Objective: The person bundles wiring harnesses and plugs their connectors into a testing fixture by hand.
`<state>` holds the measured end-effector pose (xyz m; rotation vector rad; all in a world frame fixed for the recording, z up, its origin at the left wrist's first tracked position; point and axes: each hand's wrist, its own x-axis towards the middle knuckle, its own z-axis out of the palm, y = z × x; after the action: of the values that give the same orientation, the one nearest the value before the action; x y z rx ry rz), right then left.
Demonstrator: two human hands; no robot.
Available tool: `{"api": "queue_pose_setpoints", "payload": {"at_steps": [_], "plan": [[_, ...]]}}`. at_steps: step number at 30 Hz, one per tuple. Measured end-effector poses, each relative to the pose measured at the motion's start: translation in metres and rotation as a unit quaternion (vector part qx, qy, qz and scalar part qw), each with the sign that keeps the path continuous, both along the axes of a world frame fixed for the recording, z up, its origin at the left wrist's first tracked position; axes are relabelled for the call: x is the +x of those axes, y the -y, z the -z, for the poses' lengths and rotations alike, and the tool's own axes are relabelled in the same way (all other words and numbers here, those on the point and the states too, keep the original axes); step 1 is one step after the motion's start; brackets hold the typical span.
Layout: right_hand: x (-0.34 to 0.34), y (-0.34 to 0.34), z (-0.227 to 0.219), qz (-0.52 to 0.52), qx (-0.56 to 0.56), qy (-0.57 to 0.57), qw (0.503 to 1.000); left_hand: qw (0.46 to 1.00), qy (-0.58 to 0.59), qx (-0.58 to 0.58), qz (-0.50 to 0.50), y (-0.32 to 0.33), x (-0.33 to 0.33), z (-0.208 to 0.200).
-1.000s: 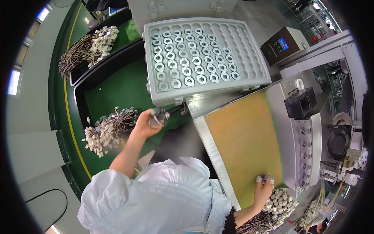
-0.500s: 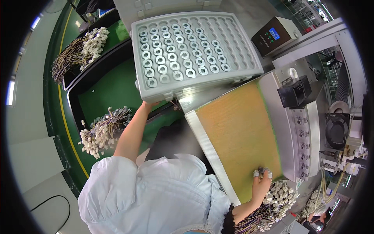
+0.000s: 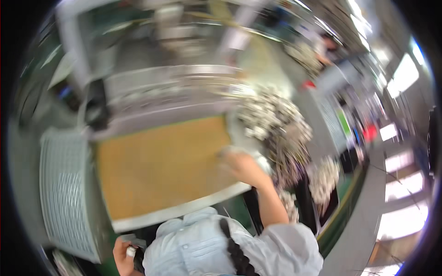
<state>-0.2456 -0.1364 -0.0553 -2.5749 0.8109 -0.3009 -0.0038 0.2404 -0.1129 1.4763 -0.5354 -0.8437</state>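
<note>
Right hand [image 3: 241, 166] palm-down over the right part of the tan mat [image 3: 161, 165]; motion blur, can't tell if fingers grip or are loose, nor if touching the mat. Greyish smear [image 3: 225, 151] at its fingertips, kind unclear. Left hand [image 3: 122, 257] low, below the mat's near left corner, fingers curled, grasping a small grey piece [image 3: 134, 239] that sticks out right of the hand; details blurred. Just beyond and right of the right hand: bundle of white connectors [image 3: 269, 112], wires [image 3: 287, 156] trailing toward the forearm's right side. Pale pocketed tray [image 3: 64, 193] above and left of left hand. Grey metal machine [image 3: 170, 99] beyond both hands, along the mat's far edge.
</note>
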Motion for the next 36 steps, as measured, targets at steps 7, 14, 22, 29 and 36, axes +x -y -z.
{"api": "queue_pose_setpoints", "payload": {"at_steps": [7,14,22,29,36], "plan": [[-0.147,0.084,-0.017,0.417,-0.136,0.053,0.897,0.899,0.372,0.117,0.198,0.132,-0.001,-0.047],[-0.221,0.206,0.005,0.618,-0.03,-0.212,0.757,0.748,0.574,0.166,0.289,0.153,0.012,-0.029],[-0.209,0.176,-0.032,0.555,-0.169,0.071,0.811,0.987,0.157,0.012,0.046,0.163,0.026,-0.027],[-0.132,0.045,-0.078,0.215,-0.307,-0.195,0.906,0.974,0.187,-0.045,0.122,0.186,0.011,-0.037],[0.031,-0.013,-0.098,-0.174,-0.613,0.073,0.767,0.756,0.574,-0.139,0.282,0.243,0.0,-0.151]]}}
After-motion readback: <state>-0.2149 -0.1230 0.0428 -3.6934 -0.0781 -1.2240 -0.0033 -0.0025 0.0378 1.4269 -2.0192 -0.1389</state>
